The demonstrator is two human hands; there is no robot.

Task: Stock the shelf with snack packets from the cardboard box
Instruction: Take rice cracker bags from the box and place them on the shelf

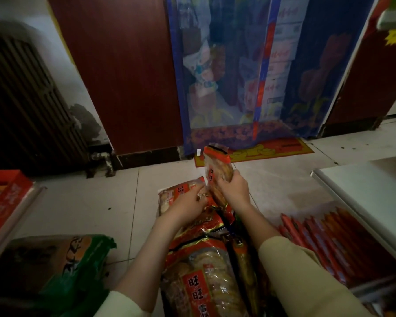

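While a stack of snack packets [199,266] lies nearest on the floor tiles [89,202], the left hand [188,203] grips the far flat packet [172,195]; just beside it, the right hand [233,191] holds an upright packet [216,170].

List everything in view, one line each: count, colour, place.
upright packet: one, orange-red top, held above the floor, centre
flat packet: one, orange-red, on the pile, left of the upright packet
packet pile: several, count unclear, red and gold, bottom centre
shelf: one, white, right
red sticks: a row, count unclear, red, lower right beside the shelf
green bag: one, green and orange, bottom left
red box: one, red, left edge
doormat: one, red and yellow, at the curtain's foot
curtain: one, blue, sheer, centre back
radiator: one, dark, left wall
left hand: fingers curled on the flat packet's edge
right hand: grips the upright packet
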